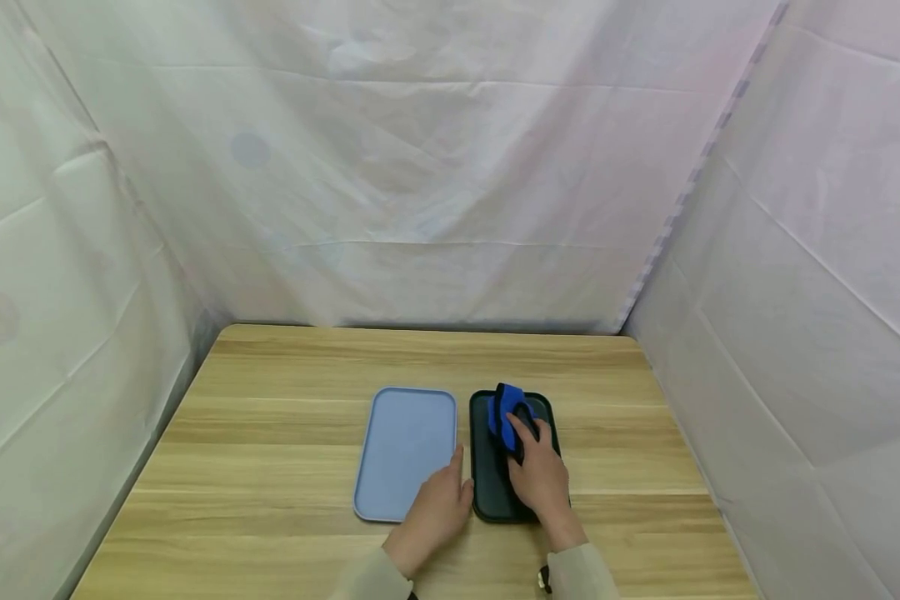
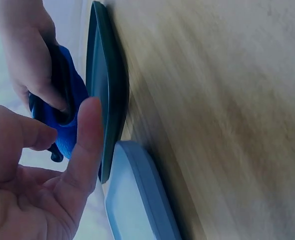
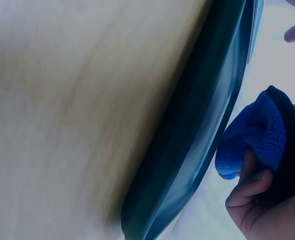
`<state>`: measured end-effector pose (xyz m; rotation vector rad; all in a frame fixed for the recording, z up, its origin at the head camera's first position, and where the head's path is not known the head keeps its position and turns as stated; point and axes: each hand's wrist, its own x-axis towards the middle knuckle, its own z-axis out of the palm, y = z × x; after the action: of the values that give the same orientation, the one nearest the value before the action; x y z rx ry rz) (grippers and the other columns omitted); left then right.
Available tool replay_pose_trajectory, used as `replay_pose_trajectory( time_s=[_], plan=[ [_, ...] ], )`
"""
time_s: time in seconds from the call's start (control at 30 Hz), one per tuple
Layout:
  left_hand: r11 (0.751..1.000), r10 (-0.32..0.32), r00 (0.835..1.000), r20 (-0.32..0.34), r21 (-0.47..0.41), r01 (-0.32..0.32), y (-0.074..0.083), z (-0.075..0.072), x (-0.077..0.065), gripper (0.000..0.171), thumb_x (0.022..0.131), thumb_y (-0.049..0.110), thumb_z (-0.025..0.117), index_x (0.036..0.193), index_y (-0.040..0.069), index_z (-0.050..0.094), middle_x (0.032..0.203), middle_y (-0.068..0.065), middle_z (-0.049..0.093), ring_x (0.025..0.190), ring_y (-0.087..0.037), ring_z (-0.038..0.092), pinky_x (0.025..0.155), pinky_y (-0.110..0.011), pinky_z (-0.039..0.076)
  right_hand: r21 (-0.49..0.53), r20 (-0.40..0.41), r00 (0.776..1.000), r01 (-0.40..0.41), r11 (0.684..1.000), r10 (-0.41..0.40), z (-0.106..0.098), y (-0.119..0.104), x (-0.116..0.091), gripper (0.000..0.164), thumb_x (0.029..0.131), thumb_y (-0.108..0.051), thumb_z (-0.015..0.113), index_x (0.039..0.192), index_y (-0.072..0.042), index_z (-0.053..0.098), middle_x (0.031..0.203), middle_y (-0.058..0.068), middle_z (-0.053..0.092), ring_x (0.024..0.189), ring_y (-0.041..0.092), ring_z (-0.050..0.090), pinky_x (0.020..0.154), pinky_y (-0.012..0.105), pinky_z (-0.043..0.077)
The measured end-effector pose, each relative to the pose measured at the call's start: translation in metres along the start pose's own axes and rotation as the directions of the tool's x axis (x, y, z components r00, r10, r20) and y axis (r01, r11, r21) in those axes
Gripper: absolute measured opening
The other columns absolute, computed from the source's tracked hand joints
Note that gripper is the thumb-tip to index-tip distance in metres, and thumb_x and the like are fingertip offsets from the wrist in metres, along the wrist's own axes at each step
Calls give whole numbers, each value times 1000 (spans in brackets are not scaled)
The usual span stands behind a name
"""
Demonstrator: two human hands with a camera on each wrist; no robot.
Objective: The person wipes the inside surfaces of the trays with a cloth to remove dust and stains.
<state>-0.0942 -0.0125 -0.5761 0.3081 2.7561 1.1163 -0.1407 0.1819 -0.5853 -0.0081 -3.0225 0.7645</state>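
My right hand grips a bunched blue cloth with black edging. The cloth is over the dark green tray, and in the right wrist view it shows a fuzzy texture, with fingers curled into its folds. My left hand holds nothing; its index finger points forward between the two trays, the thumb apart from it. That hand overlaps the lower right corner of a light blue tray. In the left wrist view the left fingertips appear close to the cloth.
Both trays lie side by side on a wood-grain table, a narrow gap between them. White fabric sheets hang behind the table and along its left and right sides.
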Motion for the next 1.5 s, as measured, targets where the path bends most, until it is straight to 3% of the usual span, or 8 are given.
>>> replay_pose_trajectory(
  time_s=[0.07,0.17,0.3,0.4,0.73,0.93,1.2,1.5],
  plan=[
    [1000,0,1000,13,-8,0,2,2,0,63,104,17,59,155,-12,35,117,-31,71,103,-38,73,84,-48,60,-3,6,1000,-4,1000,4,-1,2,2,72,92,-19,76,155,-39,46,157,20,38,62,20,56,51,35,42],
    [1000,1,999,33,-11,0,4,5,0,63,104,16,58,154,-14,34,101,-28,73,93,-35,74,76,-44,60,-22,3,1000,-5,1000,6,-2,5,6,72,93,-19,75,156,-38,45,158,21,37,62,22,56,49,35,40],
    [1000,-3,998,66,-14,4,9,8,0,64,104,15,58,154,-16,32,95,-26,73,87,-31,74,70,-40,59,-48,8,1000,-12,999,12,-4,8,13,72,93,-19,75,156,-37,45,160,21,36,65,25,58,49,36,41],
    [1000,-8,996,84,3,8,11,12,0,64,105,15,56,154,-17,30,96,-27,73,87,-31,74,70,-39,59,-72,34,999,-23,997,25,-4,8,19,72,93,-19,74,157,-37,44,161,20,34,69,27,60,50,38,42],
    [998,-48,992,119,49,42,15,24,2,66,105,11,55,154,-20,24,76,-15,68,67,-22,67,61,-34,55,-154,179,982,-31,988,58,5,10,28,78,93,-17,74,160,-38,39,174,11,15,64,22,55,51,37,42],
    [994,-61,990,131,96,49,12,32,6,71,102,7,57,156,-19,19,74,-11,66,60,-17,62,57,-32,53,-149,204,976,-41,988,71,3,12,29,76,93,-17,72,159,-37,41,174,11,16,59,22,53,50,37,41],
    [991,-111,979,170,95,96,13,36,10,86,91,-2,66,158,-16,15,72,-11,63,59,-15,57,56,-31,50,-118,219,974,-33,993,58,2,17,28,74,93,-17,70,160,-33,41,173,14,18,54,21,50,48,37,39],
    [991,-93,983,160,106,76,10,46,11,92,87,-2,71,158,-17,14,66,-9,62,56,-15,56,55,-31,50,-48,218,975,-23,999,33,7,23,26,75,94,-16,69,160,-33,39,173,15,17,54,20,50,51,38,39]
  ],
)
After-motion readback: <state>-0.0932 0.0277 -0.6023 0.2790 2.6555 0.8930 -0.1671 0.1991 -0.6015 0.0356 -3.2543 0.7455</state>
